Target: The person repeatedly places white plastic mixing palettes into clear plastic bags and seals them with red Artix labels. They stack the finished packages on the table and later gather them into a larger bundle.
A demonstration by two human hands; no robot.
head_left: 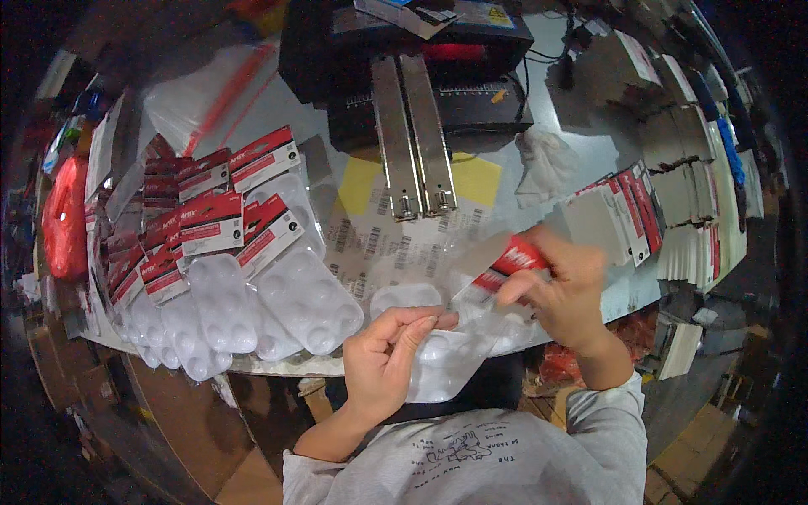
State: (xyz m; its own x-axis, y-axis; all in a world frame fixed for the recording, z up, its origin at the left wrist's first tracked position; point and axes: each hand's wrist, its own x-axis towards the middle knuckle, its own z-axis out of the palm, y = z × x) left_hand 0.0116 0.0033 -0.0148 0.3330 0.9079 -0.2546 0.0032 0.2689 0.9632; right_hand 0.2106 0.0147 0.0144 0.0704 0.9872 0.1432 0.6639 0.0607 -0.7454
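Observation:
At the table's front edge, my left hand (383, 358) has thumb and fingers pinched on the rim of a clear plastic bag that seems to hold a white palette (438, 374) with round wells. My right hand (568, 286), a little blurred, grips a folded red and white header card (513, 263) beside the bag's upper end. Whether card and bag touch is hard to make out. Just behind my left hand lies another white palette (406, 296). To the left, bagged palettes (303, 299) with red and white header cards (210, 223) overlap in a heap.
A black machine (421, 109) with two metal rails (412, 135) stands at the back over barcode label sheets (379, 244). Stacked cards (619, 215) and taller stacks (690, 185) line the right side. Crumpled white plastic (545, 164) lies near them; a red bag (66, 219) sits far left.

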